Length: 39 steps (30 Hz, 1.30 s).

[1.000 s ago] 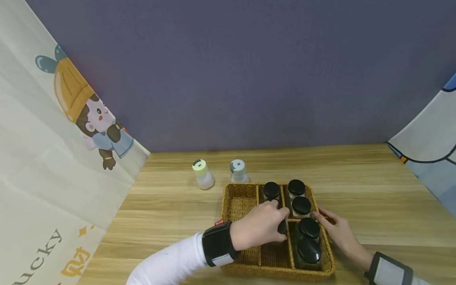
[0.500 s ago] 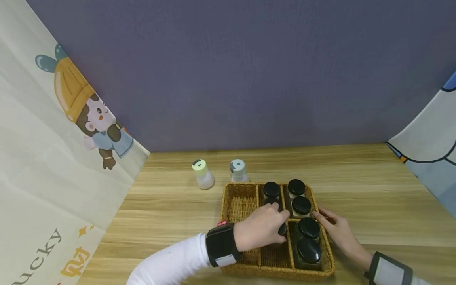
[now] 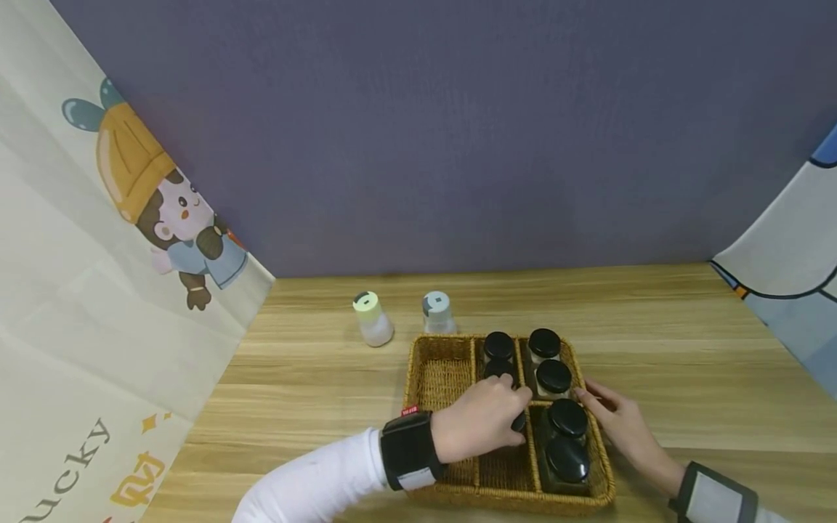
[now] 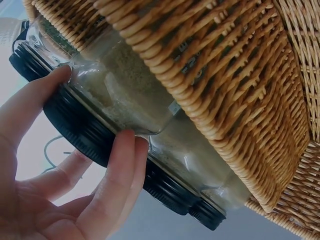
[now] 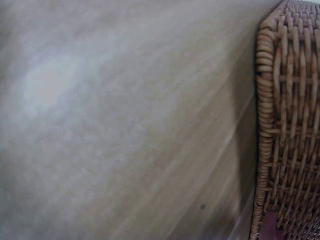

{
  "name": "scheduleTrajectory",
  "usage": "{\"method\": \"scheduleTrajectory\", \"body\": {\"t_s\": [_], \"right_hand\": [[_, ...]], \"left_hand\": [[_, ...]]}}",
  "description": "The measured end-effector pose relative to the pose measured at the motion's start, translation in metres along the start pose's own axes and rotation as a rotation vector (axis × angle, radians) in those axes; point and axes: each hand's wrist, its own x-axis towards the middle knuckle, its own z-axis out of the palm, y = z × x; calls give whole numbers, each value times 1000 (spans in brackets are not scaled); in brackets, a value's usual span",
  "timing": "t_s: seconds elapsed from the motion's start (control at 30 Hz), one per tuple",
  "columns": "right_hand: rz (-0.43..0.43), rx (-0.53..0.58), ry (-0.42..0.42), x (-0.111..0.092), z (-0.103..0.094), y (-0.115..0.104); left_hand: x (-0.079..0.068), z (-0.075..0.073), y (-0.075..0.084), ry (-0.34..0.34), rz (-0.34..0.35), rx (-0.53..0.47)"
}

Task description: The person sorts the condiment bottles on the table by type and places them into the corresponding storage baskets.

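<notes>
My left hand (image 3: 480, 421) reaches into the middle column of a divided wicker basket (image 3: 510, 501). Its thumb and fingers grip the black lid of a glass spice jar (image 4: 77, 125), which holds greenish-grey powder in the left wrist view. Beyond it, two more black-lidded jars (image 3: 499, 346) stand in the same column, one partly behind the fingers. At the basket's right side is my right hand (image 3: 617, 421), thumb at the rim and fingers fairly straight. The right wrist view shows mostly tabletop, the basket's wall (image 5: 295, 125) and a fingertip at the bottom.
Several black-lidded jars (image 3: 567, 459) fill the basket's right column. Behind the basket stand a shaker with a pale yellow cap (image 3: 373, 319) and another with a pale blue cap (image 3: 437, 311). A dark wall (image 3: 458, 145) closes the wooden table's far edge.
My left hand has shifted very slightly right and down, baring more of the black lid behind its fingers. The right hand keeps its place at the basket.
</notes>
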Motion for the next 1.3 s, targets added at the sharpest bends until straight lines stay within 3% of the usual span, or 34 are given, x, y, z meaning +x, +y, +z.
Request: {"method": "scheduleTrajectory", "body": {"t_s": [0.33,0.73,1.07,1.3], "right_hand": [[-9,10,7,1,0,0],[-19,0,19,1,0,-1],[-26,2,10,1,0,0],[1,0,-7,1,-1,0]], "left_hand": [[-1,-3,1,-23,-31,18],[-7,-8,-1,-7,-23,0],[-14,-16,-9,89,-2,0],[-19,-23,-15,130,-38,-9]]}}
